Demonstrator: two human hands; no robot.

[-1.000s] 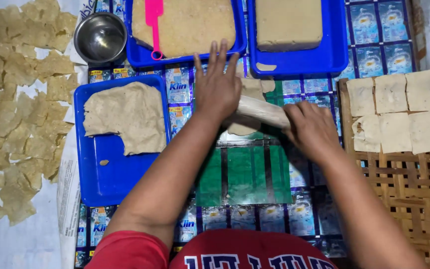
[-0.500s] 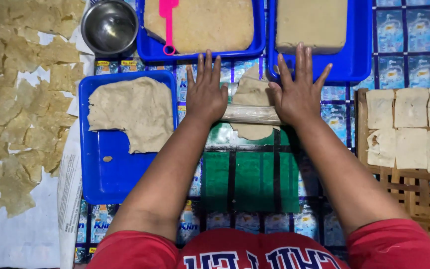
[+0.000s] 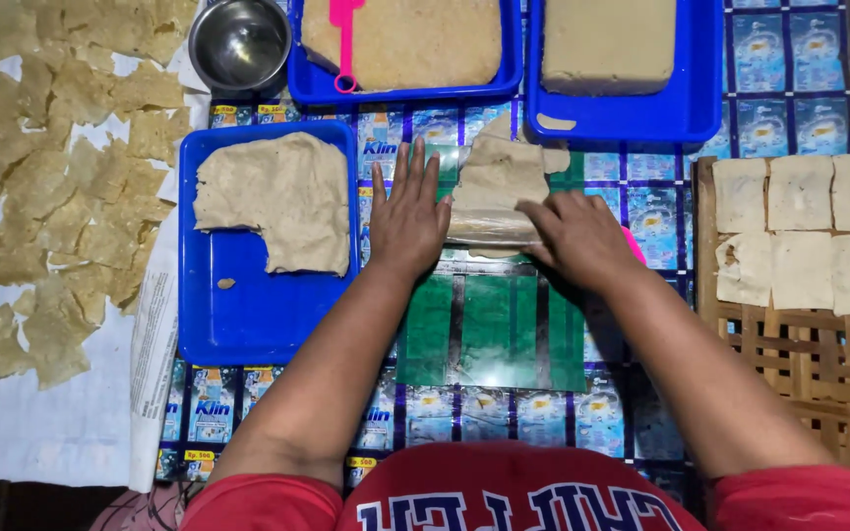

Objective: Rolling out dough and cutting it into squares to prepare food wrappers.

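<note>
A person in a red shirt is pressing a pale, flattened sheet of beige dough (image 3: 496,182) on a mat of printed plastic sachet wrappers (image 3: 504,339), rolling it with a clear-wrapped cylindrical rolling pin (image 3: 489,228). The left hand (image 3: 407,216) is lying flat with fingers spread wide, just left of the pin's end; whether it is touching the pin cannot be told. The right hand (image 3: 575,236) is resting palm-down, fingers loosely curled over the pin's right end, hiding most of a pink object (image 3: 634,244) beneath it.

Three blue plastic trays are surrounding the work: one (image 3: 248,315) just left of the left hand, holding a torn slab of dough (image 3: 277,202), and two beyond the hands, one (image 3: 509,74) with a pink plastic scraper (image 3: 344,39), the other (image 3: 681,108) carrying a thick block. One round steel bowl (image 3: 240,44) is sitting beyond the left hand. Six square cut dough sheets (image 3: 804,231) are lying on a woven bamboo rack (image 3: 809,364) right of the right hand. Many irregular dried pieces (image 3: 41,187) are covering white paper far left.
</note>
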